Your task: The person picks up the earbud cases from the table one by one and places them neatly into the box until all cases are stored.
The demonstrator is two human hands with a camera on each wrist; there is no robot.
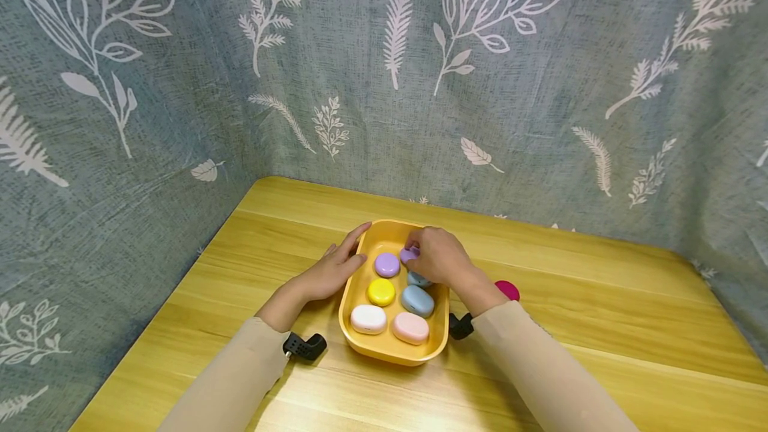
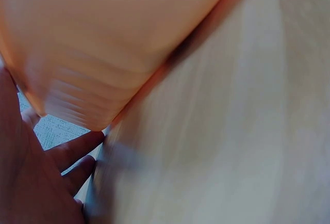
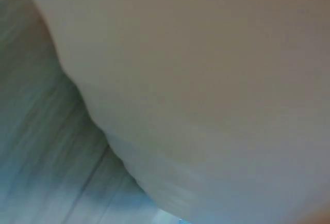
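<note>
A yellow-orange tray point(image 1: 393, 356) holds several small rounded earbud cases. In the head view, a purple round case point(image 1: 387, 265) and a yellow round case point(image 1: 381, 292) sit on the left side, with a white oval case point(image 1: 369, 319) and a pink oval case point(image 1: 411, 328) at the near end. Two blue cases point(image 1: 417, 301) lie on the right, one partly covered by the right hand point(image 1: 441, 257). That hand pinches a second purple case point(image 1: 410, 255) inside the far right part. My left hand point(image 1: 330, 273) touches the tray's left side with fingers extended, fingertips at the rim.
A magenta round object point(image 1: 507, 290) lies on the wooden table point(image 1: 594, 312), partly hidden by the right forearm. A black camera mount point(image 1: 306, 347) is on the left wrist. Behind the table hangs a leaf-patterned curtain point(image 1: 360, 52). The tray's outer wall point(image 3: 196, 90) fills the right wrist view.
</note>
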